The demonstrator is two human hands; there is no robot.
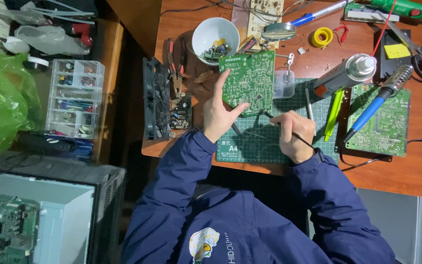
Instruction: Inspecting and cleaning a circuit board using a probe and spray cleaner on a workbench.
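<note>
Green circuit board [248,82] in left-hand fingers [223,83]; right-hand fingers [289,122] closed round thin black tool [274,119].

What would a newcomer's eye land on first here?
First, the green printed circuit board at the centre, held tilted over the green cutting mat by the left hand. Beside it, the right hand touches a thin black probe to the board's lower edge. A white bowl of small parts sits above.

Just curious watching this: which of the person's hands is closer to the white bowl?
Left. The left hand holds the green circuit board just below the white bowl; the right hand, gripping a thin probe, sits farther right and lower.
</note>
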